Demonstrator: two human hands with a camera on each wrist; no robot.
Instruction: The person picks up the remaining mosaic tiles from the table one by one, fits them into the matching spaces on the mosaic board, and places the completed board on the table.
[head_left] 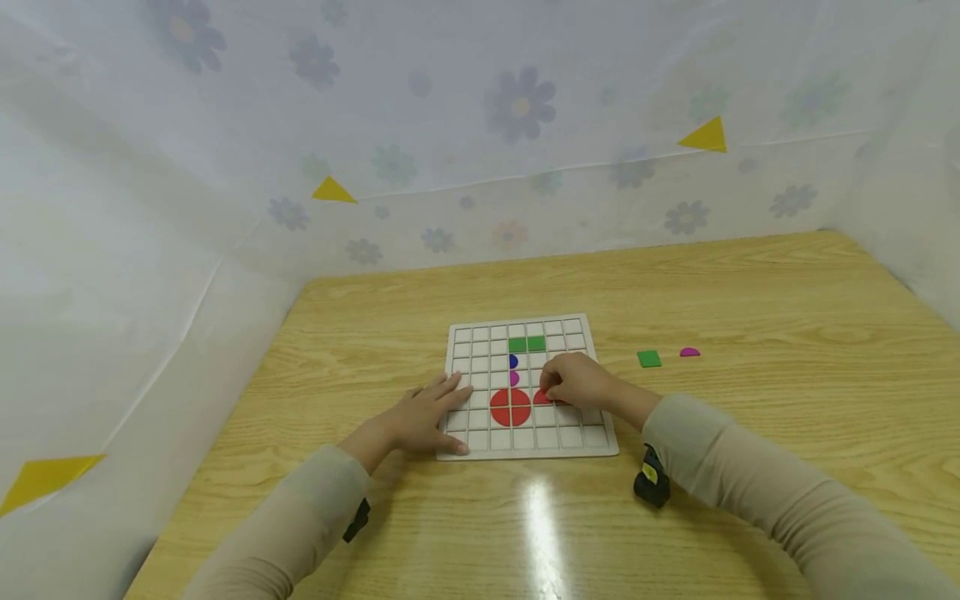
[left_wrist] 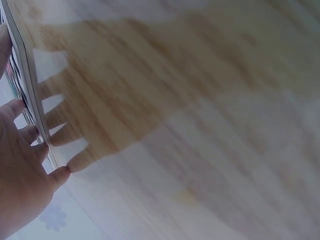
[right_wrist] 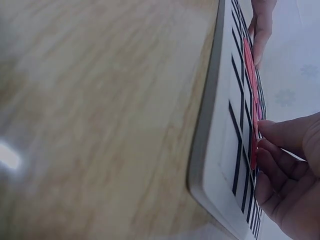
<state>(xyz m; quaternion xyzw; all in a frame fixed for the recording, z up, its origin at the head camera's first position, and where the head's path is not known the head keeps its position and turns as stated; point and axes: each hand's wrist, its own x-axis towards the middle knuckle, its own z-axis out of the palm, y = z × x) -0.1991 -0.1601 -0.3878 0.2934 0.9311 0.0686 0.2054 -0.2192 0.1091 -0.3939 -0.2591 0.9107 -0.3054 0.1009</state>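
A white grid board [head_left: 573, 437] lies flat on the table. My left hand [head_left: 423, 417] rests at its left edge, fingers spread, with fingertips over the outer squares. In the left wrist view its fingers [left_wrist: 59, 176] line that edge. At the red quarter-circle tile [head_left: 542, 397], right of the middle, my right hand [head_left: 576, 379] pinches with thumb and fingertips; the hand partly hides the red there. The right wrist view shows the fingertips at the red tile [right_wrist: 253, 155], close on the board. A red circle [head_left: 510, 407] of quarter tiles sits just left of it.
Higher on the board are two green squares [head_left: 527, 343], a blue half-circle [head_left: 513, 362] and a magenta half-circle [head_left: 513, 378]. Right of the board, a loose green square [head_left: 649, 358] and a magenta half-circle [head_left: 689, 352] lie on the wooden table [head_left: 360, 333]. Flowered sheeting [head_left: 465, 167] rises behind.
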